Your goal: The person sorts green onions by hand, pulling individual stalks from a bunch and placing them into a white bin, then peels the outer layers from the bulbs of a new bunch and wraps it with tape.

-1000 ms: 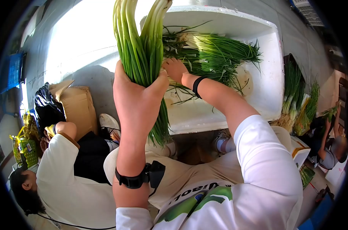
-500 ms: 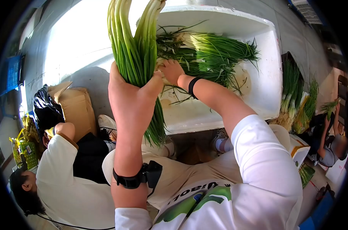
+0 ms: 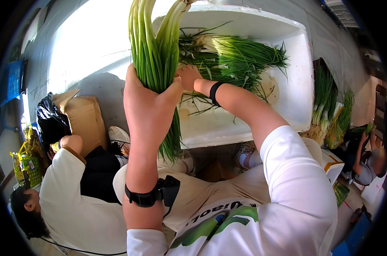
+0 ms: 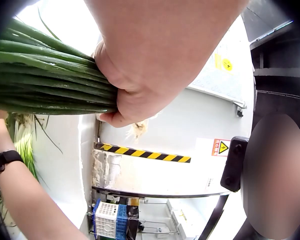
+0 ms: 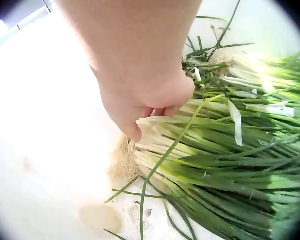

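My left hand (image 3: 150, 113) grips a thick bunch of green onions (image 3: 153, 55), white root ends up and green tops hanging below the wrist. The same bunch (image 4: 45, 75) fills the upper left of the left wrist view. Inside a white foam box (image 3: 244, 134), my right hand (image 3: 189, 77) is at the left end of a pile of green onions (image 3: 240, 55). In the right wrist view its thumb and curled fingers pinch white stalks (image 5: 152, 131) near the roots; the fingertips are partly hidden among them.
A cardboard box (image 3: 89, 123) and a black plastic bag (image 3: 52, 115) stand left of the foam box. A person in white sits at the lower left. More green onions (image 3: 323, 98) lie right of the box, and another person is at the far right.
The left hand with its bunch shifts slightly left, then back right. My right hand moves a little left and its fingers close in on the stalks at the pile's end.
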Demonstrator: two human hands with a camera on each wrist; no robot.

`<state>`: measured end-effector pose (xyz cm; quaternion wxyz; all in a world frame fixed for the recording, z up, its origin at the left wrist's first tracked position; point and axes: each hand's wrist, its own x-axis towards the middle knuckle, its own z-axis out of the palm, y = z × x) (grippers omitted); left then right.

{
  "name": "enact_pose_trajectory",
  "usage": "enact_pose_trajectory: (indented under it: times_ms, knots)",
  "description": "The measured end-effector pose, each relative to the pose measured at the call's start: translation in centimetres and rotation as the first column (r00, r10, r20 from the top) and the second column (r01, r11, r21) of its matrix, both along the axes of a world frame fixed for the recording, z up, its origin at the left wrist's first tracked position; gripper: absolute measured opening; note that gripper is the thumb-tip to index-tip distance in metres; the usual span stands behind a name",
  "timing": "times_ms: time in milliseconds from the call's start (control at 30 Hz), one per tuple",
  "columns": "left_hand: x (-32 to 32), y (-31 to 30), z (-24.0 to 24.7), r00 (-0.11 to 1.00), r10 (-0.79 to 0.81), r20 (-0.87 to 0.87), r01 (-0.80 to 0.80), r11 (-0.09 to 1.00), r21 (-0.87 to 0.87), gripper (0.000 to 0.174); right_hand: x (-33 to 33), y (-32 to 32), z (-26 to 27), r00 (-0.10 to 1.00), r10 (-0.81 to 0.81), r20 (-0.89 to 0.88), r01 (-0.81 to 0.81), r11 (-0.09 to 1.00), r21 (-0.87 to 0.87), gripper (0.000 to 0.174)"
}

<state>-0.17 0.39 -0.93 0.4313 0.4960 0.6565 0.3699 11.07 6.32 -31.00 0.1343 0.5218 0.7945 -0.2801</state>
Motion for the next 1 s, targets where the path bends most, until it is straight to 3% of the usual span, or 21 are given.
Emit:
enact_pose_trajectory:
  times_ms: [167, 400, 467, 600, 667, 700, 767, 800, 867, 900, 967, 1000]
  knots:
    - [0.2, 0.1, 0.1, 1.000, -0.006, -0.010, 0.006, 1.000, 0.000, 0.031, 0.5, 0.7, 1.6, 1.000, 0.014, -0.026, -0.016, 0.996, -0.085, 0.047]
    - [0.6, 0.1, 0.9, 1.000, -0.011, -0.030, 0.009, 0.999, -0.052, 0.030, 1.0, 0.1, 2.5, 0.995, -0.052, -0.090, 0.047, 0.997, -0.054, 0.053]
    - [0.6, 0.1, 0.7, 0.998, -0.030, -0.061, 0.027, 0.999, -0.046, 0.029, 1.5, 0.1, 3.2, 0.999, 0.048, -0.026, -0.048, 0.999, -0.001, 0.053]
    - [0.7, 0.0, 0.6, 0.997, -0.034, -0.063, 0.034, 0.999, 0.000, 0.029, 2.8, 0.1, 3.1, 0.995, 0.094, -0.027, -0.090, 0.991, 0.102, 0.054]
    - [0.7, 0.0, 0.7, 0.998, -0.036, -0.051, 0.036, 0.999, -0.002, 0.029, 3.2, -0.5, 1.3, 0.989, 0.137, 0.059, -0.149, 0.917, 0.370, 0.051]
    - [0.7, 0.0, 0.6, 0.998, -0.040, -0.049, 0.041, 0.999, 0.003, 0.029, 3.3, -0.4, 0.7, 0.989, 0.132, 0.062, -0.146, 0.916, 0.374, 0.051]
    - [0.4, 0.1, 0.4, 0.997, -0.056, -0.057, 0.057, 0.998, 0.028, 0.030, 3.3, -0.1, -0.4, 0.919, 0.275, 0.282, -0.339, 0.916, 0.213, 0.045]
    - [0.4, 0.1, 0.6, 0.997, -0.058, -0.057, 0.060, 0.998, 0.033, 0.030, 3.6, -0.1, 0.2, 0.920, 0.270, 0.283, -0.336, 0.916, 0.218, 0.045]
    - [0.4, 0.1, 0.7, 0.997, -0.053, -0.052, 0.053, 0.998, 0.015, 0.030, 4.4, -0.6, 2.0, 0.983, 0.175, -0.050, -0.149, 0.932, 0.329, 0.041]
    - [0.4, 0.1, 0.8, 0.997, -0.053, -0.048, 0.054, 0.998, 0.020, 0.030, 4.6, -0.2, 2.0, 0.984, 0.175, -0.045, -0.150, 0.931, 0.333, 0.041]
    - [0.3, -0.1, 0.8, 0.997, -0.053, -0.064, 0.054, 0.998, 0.026, 0.030, 4.7, 0.6, 2.1, 0.959, 0.235, 0.159, -0.254, 0.960, 0.117, 0.046]
    - [0.3, -0.1, 0.7, 0.997, -0.051, -0.063, 0.053, 0.998, 0.029, 0.030, 4.8, 0.3, 1.6, 0.958, 0.236, 0.161, -0.256, 0.959, 0.118, 0.046]
